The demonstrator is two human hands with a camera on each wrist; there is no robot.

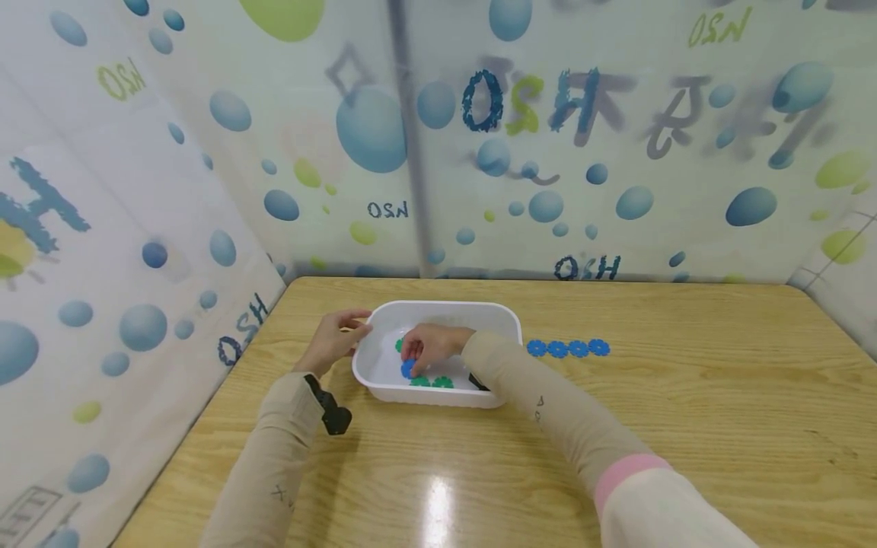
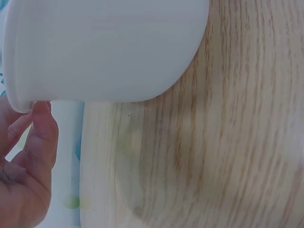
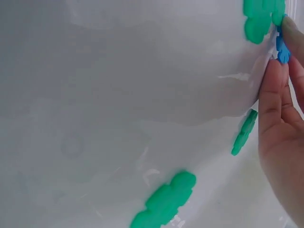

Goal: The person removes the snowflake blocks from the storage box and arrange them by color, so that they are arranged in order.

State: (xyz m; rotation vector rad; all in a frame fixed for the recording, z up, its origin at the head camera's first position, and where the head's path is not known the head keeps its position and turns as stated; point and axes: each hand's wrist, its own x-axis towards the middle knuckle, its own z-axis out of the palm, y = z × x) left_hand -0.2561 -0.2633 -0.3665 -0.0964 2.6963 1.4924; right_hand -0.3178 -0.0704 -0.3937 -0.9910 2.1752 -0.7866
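A white plastic basin [image 1: 438,395] stands on the wooden table, with several flower-shaped green plastic discs [image 1: 443,383] lying inside. At the basin's left end, my left hand [image 1: 333,339] grips the rim between thumb and fingers; the left wrist view shows the fingertips at the rim [image 2: 13,57]. My right hand [image 1: 435,346] reaches into the basin and pinches a flower-shaped blue disc [image 1: 409,369] between thumb and fingers. In the right wrist view this blue disc [image 3: 283,47] sits at the fingertips, close to a green disc [image 3: 258,21]. The hand partly covers it.
On the table just right of the basin, several blue discs [image 1: 558,349] form a row from left to right. A patterned curtain [image 1: 479,190] hangs behind the table and along its left side. A black device [image 1: 334,415] is strapped to the left wrist.
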